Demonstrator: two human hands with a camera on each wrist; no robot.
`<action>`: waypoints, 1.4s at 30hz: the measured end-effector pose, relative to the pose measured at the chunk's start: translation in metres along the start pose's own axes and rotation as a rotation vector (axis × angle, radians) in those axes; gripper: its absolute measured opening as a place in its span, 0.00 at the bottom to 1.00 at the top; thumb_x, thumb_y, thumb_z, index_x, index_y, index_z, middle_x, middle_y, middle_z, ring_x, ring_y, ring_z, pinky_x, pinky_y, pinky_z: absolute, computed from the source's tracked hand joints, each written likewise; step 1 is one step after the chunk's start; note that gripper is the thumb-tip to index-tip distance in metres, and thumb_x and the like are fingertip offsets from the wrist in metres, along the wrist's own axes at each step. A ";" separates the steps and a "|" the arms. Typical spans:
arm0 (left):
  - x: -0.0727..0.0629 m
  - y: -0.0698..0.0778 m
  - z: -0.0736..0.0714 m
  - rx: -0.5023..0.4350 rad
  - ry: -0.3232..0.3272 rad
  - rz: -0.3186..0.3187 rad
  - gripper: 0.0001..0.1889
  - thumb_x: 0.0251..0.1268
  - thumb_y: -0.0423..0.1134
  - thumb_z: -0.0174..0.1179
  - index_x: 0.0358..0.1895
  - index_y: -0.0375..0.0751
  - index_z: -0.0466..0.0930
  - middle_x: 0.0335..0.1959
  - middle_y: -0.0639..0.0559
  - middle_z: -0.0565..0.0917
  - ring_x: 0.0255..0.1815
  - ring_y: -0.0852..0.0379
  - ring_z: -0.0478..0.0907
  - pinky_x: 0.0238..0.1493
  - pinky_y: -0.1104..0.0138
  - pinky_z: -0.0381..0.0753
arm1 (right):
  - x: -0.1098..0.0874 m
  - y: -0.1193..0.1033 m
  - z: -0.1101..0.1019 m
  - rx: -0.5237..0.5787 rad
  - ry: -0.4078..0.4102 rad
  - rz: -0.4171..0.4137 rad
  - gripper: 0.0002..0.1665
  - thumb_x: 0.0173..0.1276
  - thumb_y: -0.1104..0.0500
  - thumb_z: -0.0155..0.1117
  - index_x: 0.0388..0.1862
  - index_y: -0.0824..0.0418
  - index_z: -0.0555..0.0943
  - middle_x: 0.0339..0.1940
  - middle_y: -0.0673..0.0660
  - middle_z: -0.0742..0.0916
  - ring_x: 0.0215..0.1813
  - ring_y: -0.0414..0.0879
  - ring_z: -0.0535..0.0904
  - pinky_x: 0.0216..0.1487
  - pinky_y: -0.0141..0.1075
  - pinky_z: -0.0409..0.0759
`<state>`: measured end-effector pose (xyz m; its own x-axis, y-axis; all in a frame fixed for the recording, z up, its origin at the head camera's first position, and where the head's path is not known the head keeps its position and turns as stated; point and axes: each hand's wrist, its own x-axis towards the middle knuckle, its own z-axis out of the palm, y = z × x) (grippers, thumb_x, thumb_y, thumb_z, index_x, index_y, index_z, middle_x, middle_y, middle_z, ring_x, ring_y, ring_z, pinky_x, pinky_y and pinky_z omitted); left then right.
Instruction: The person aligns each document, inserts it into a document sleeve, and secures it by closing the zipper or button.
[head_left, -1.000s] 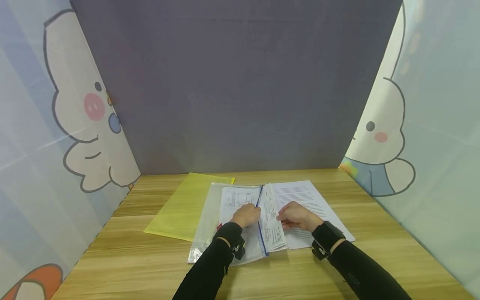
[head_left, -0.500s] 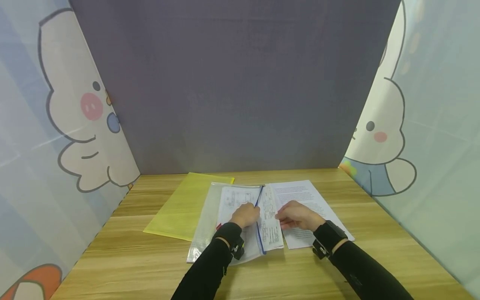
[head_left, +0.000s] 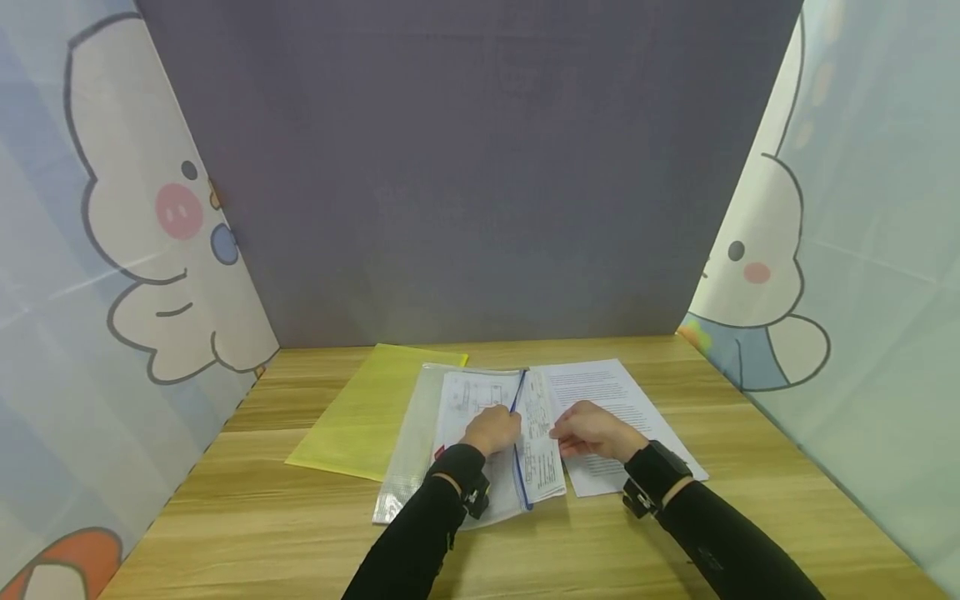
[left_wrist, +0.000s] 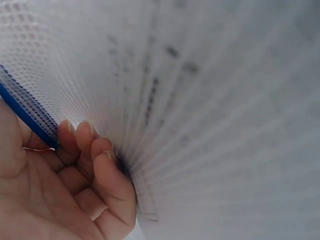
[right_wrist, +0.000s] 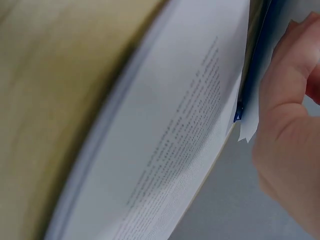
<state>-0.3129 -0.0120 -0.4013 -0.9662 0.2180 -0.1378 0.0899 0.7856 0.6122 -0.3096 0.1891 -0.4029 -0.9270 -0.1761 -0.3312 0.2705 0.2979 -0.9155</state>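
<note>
A clear mesh zip document bag (head_left: 407,454) with a blue zip edge lies on the table in the head view. A sheaf of printed papers (head_left: 542,471) with line drawings lies mostly inside it, its right strip sticking out past the blue edge. My left hand (head_left: 493,430) grips the bag by its blue-edged opening; in the left wrist view its fingers (left_wrist: 112,182) curl beside the mesh. My right hand (head_left: 596,431) pinches the right edge of the papers. Its fingertips are partly hidden in the right wrist view, where the hand (right_wrist: 290,100) bends at the right.
A stack of text-printed sheets (head_left: 607,385) lies under and beyond my right hand. To the left, a yellow file bag (head_left: 356,417) lies partly beneath the clear one. A grey panel (head_left: 480,183) stands at the table's (head_left: 247,500) back, with printed curtains on both sides.
The papers have slid slightly left, deeper into the bag, and their lower corner now lies flatter. My right hand has shifted a little left with them; my left hand has hardly moved.
</note>
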 end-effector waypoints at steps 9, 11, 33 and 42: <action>0.003 -0.004 0.000 -0.024 0.001 0.009 0.24 0.80 0.46 0.43 0.58 0.28 0.79 0.39 0.43 0.79 0.32 0.48 0.75 0.30 0.59 0.74 | 0.001 0.000 0.004 -0.012 0.005 -0.017 0.12 0.66 0.70 0.65 0.46 0.74 0.77 0.29 0.61 0.86 0.24 0.44 0.83 0.29 0.32 0.84; 0.003 -0.004 0.000 -0.019 0.000 0.015 0.24 0.80 0.46 0.43 0.57 0.28 0.79 0.38 0.43 0.79 0.32 0.48 0.75 0.31 0.58 0.74 | 0.001 -0.001 0.006 -0.013 -0.002 -0.026 0.10 0.67 0.70 0.65 0.45 0.74 0.78 0.29 0.61 0.86 0.24 0.44 0.83 0.29 0.33 0.85; 0.004 -0.001 0.004 -0.032 -0.002 0.049 0.24 0.79 0.46 0.40 0.51 0.30 0.81 0.34 0.44 0.78 0.36 0.47 0.75 0.37 0.57 0.73 | 0.005 -0.003 0.025 -0.035 -0.027 -0.041 0.05 0.67 0.71 0.65 0.40 0.72 0.81 0.26 0.59 0.84 0.24 0.44 0.82 0.30 0.33 0.86; 0.002 0.000 0.004 -0.056 0.002 0.062 0.20 0.78 0.45 0.40 0.37 0.35 0.78 0.23 0.48 0.69 0.25 0.52 0.69 0.28 0.62 0.65 | 0.006 -0.004 0.032 -0.070 -0.020 -0.047 0.03 0.68 0.70 0.63 0.37 0.72 0.83 0.27 0.60 0.84 0.25 0.45 0.83 0.31 0.36 0.87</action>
<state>-0.3143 -0.0089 -0.4047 -0.9596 0.2643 -0.0967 0.1361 0.7366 0.6625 -0.3078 0.1567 -0.4083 -0.9327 -0.2100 -0.2932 0.2070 0.3540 -0.9120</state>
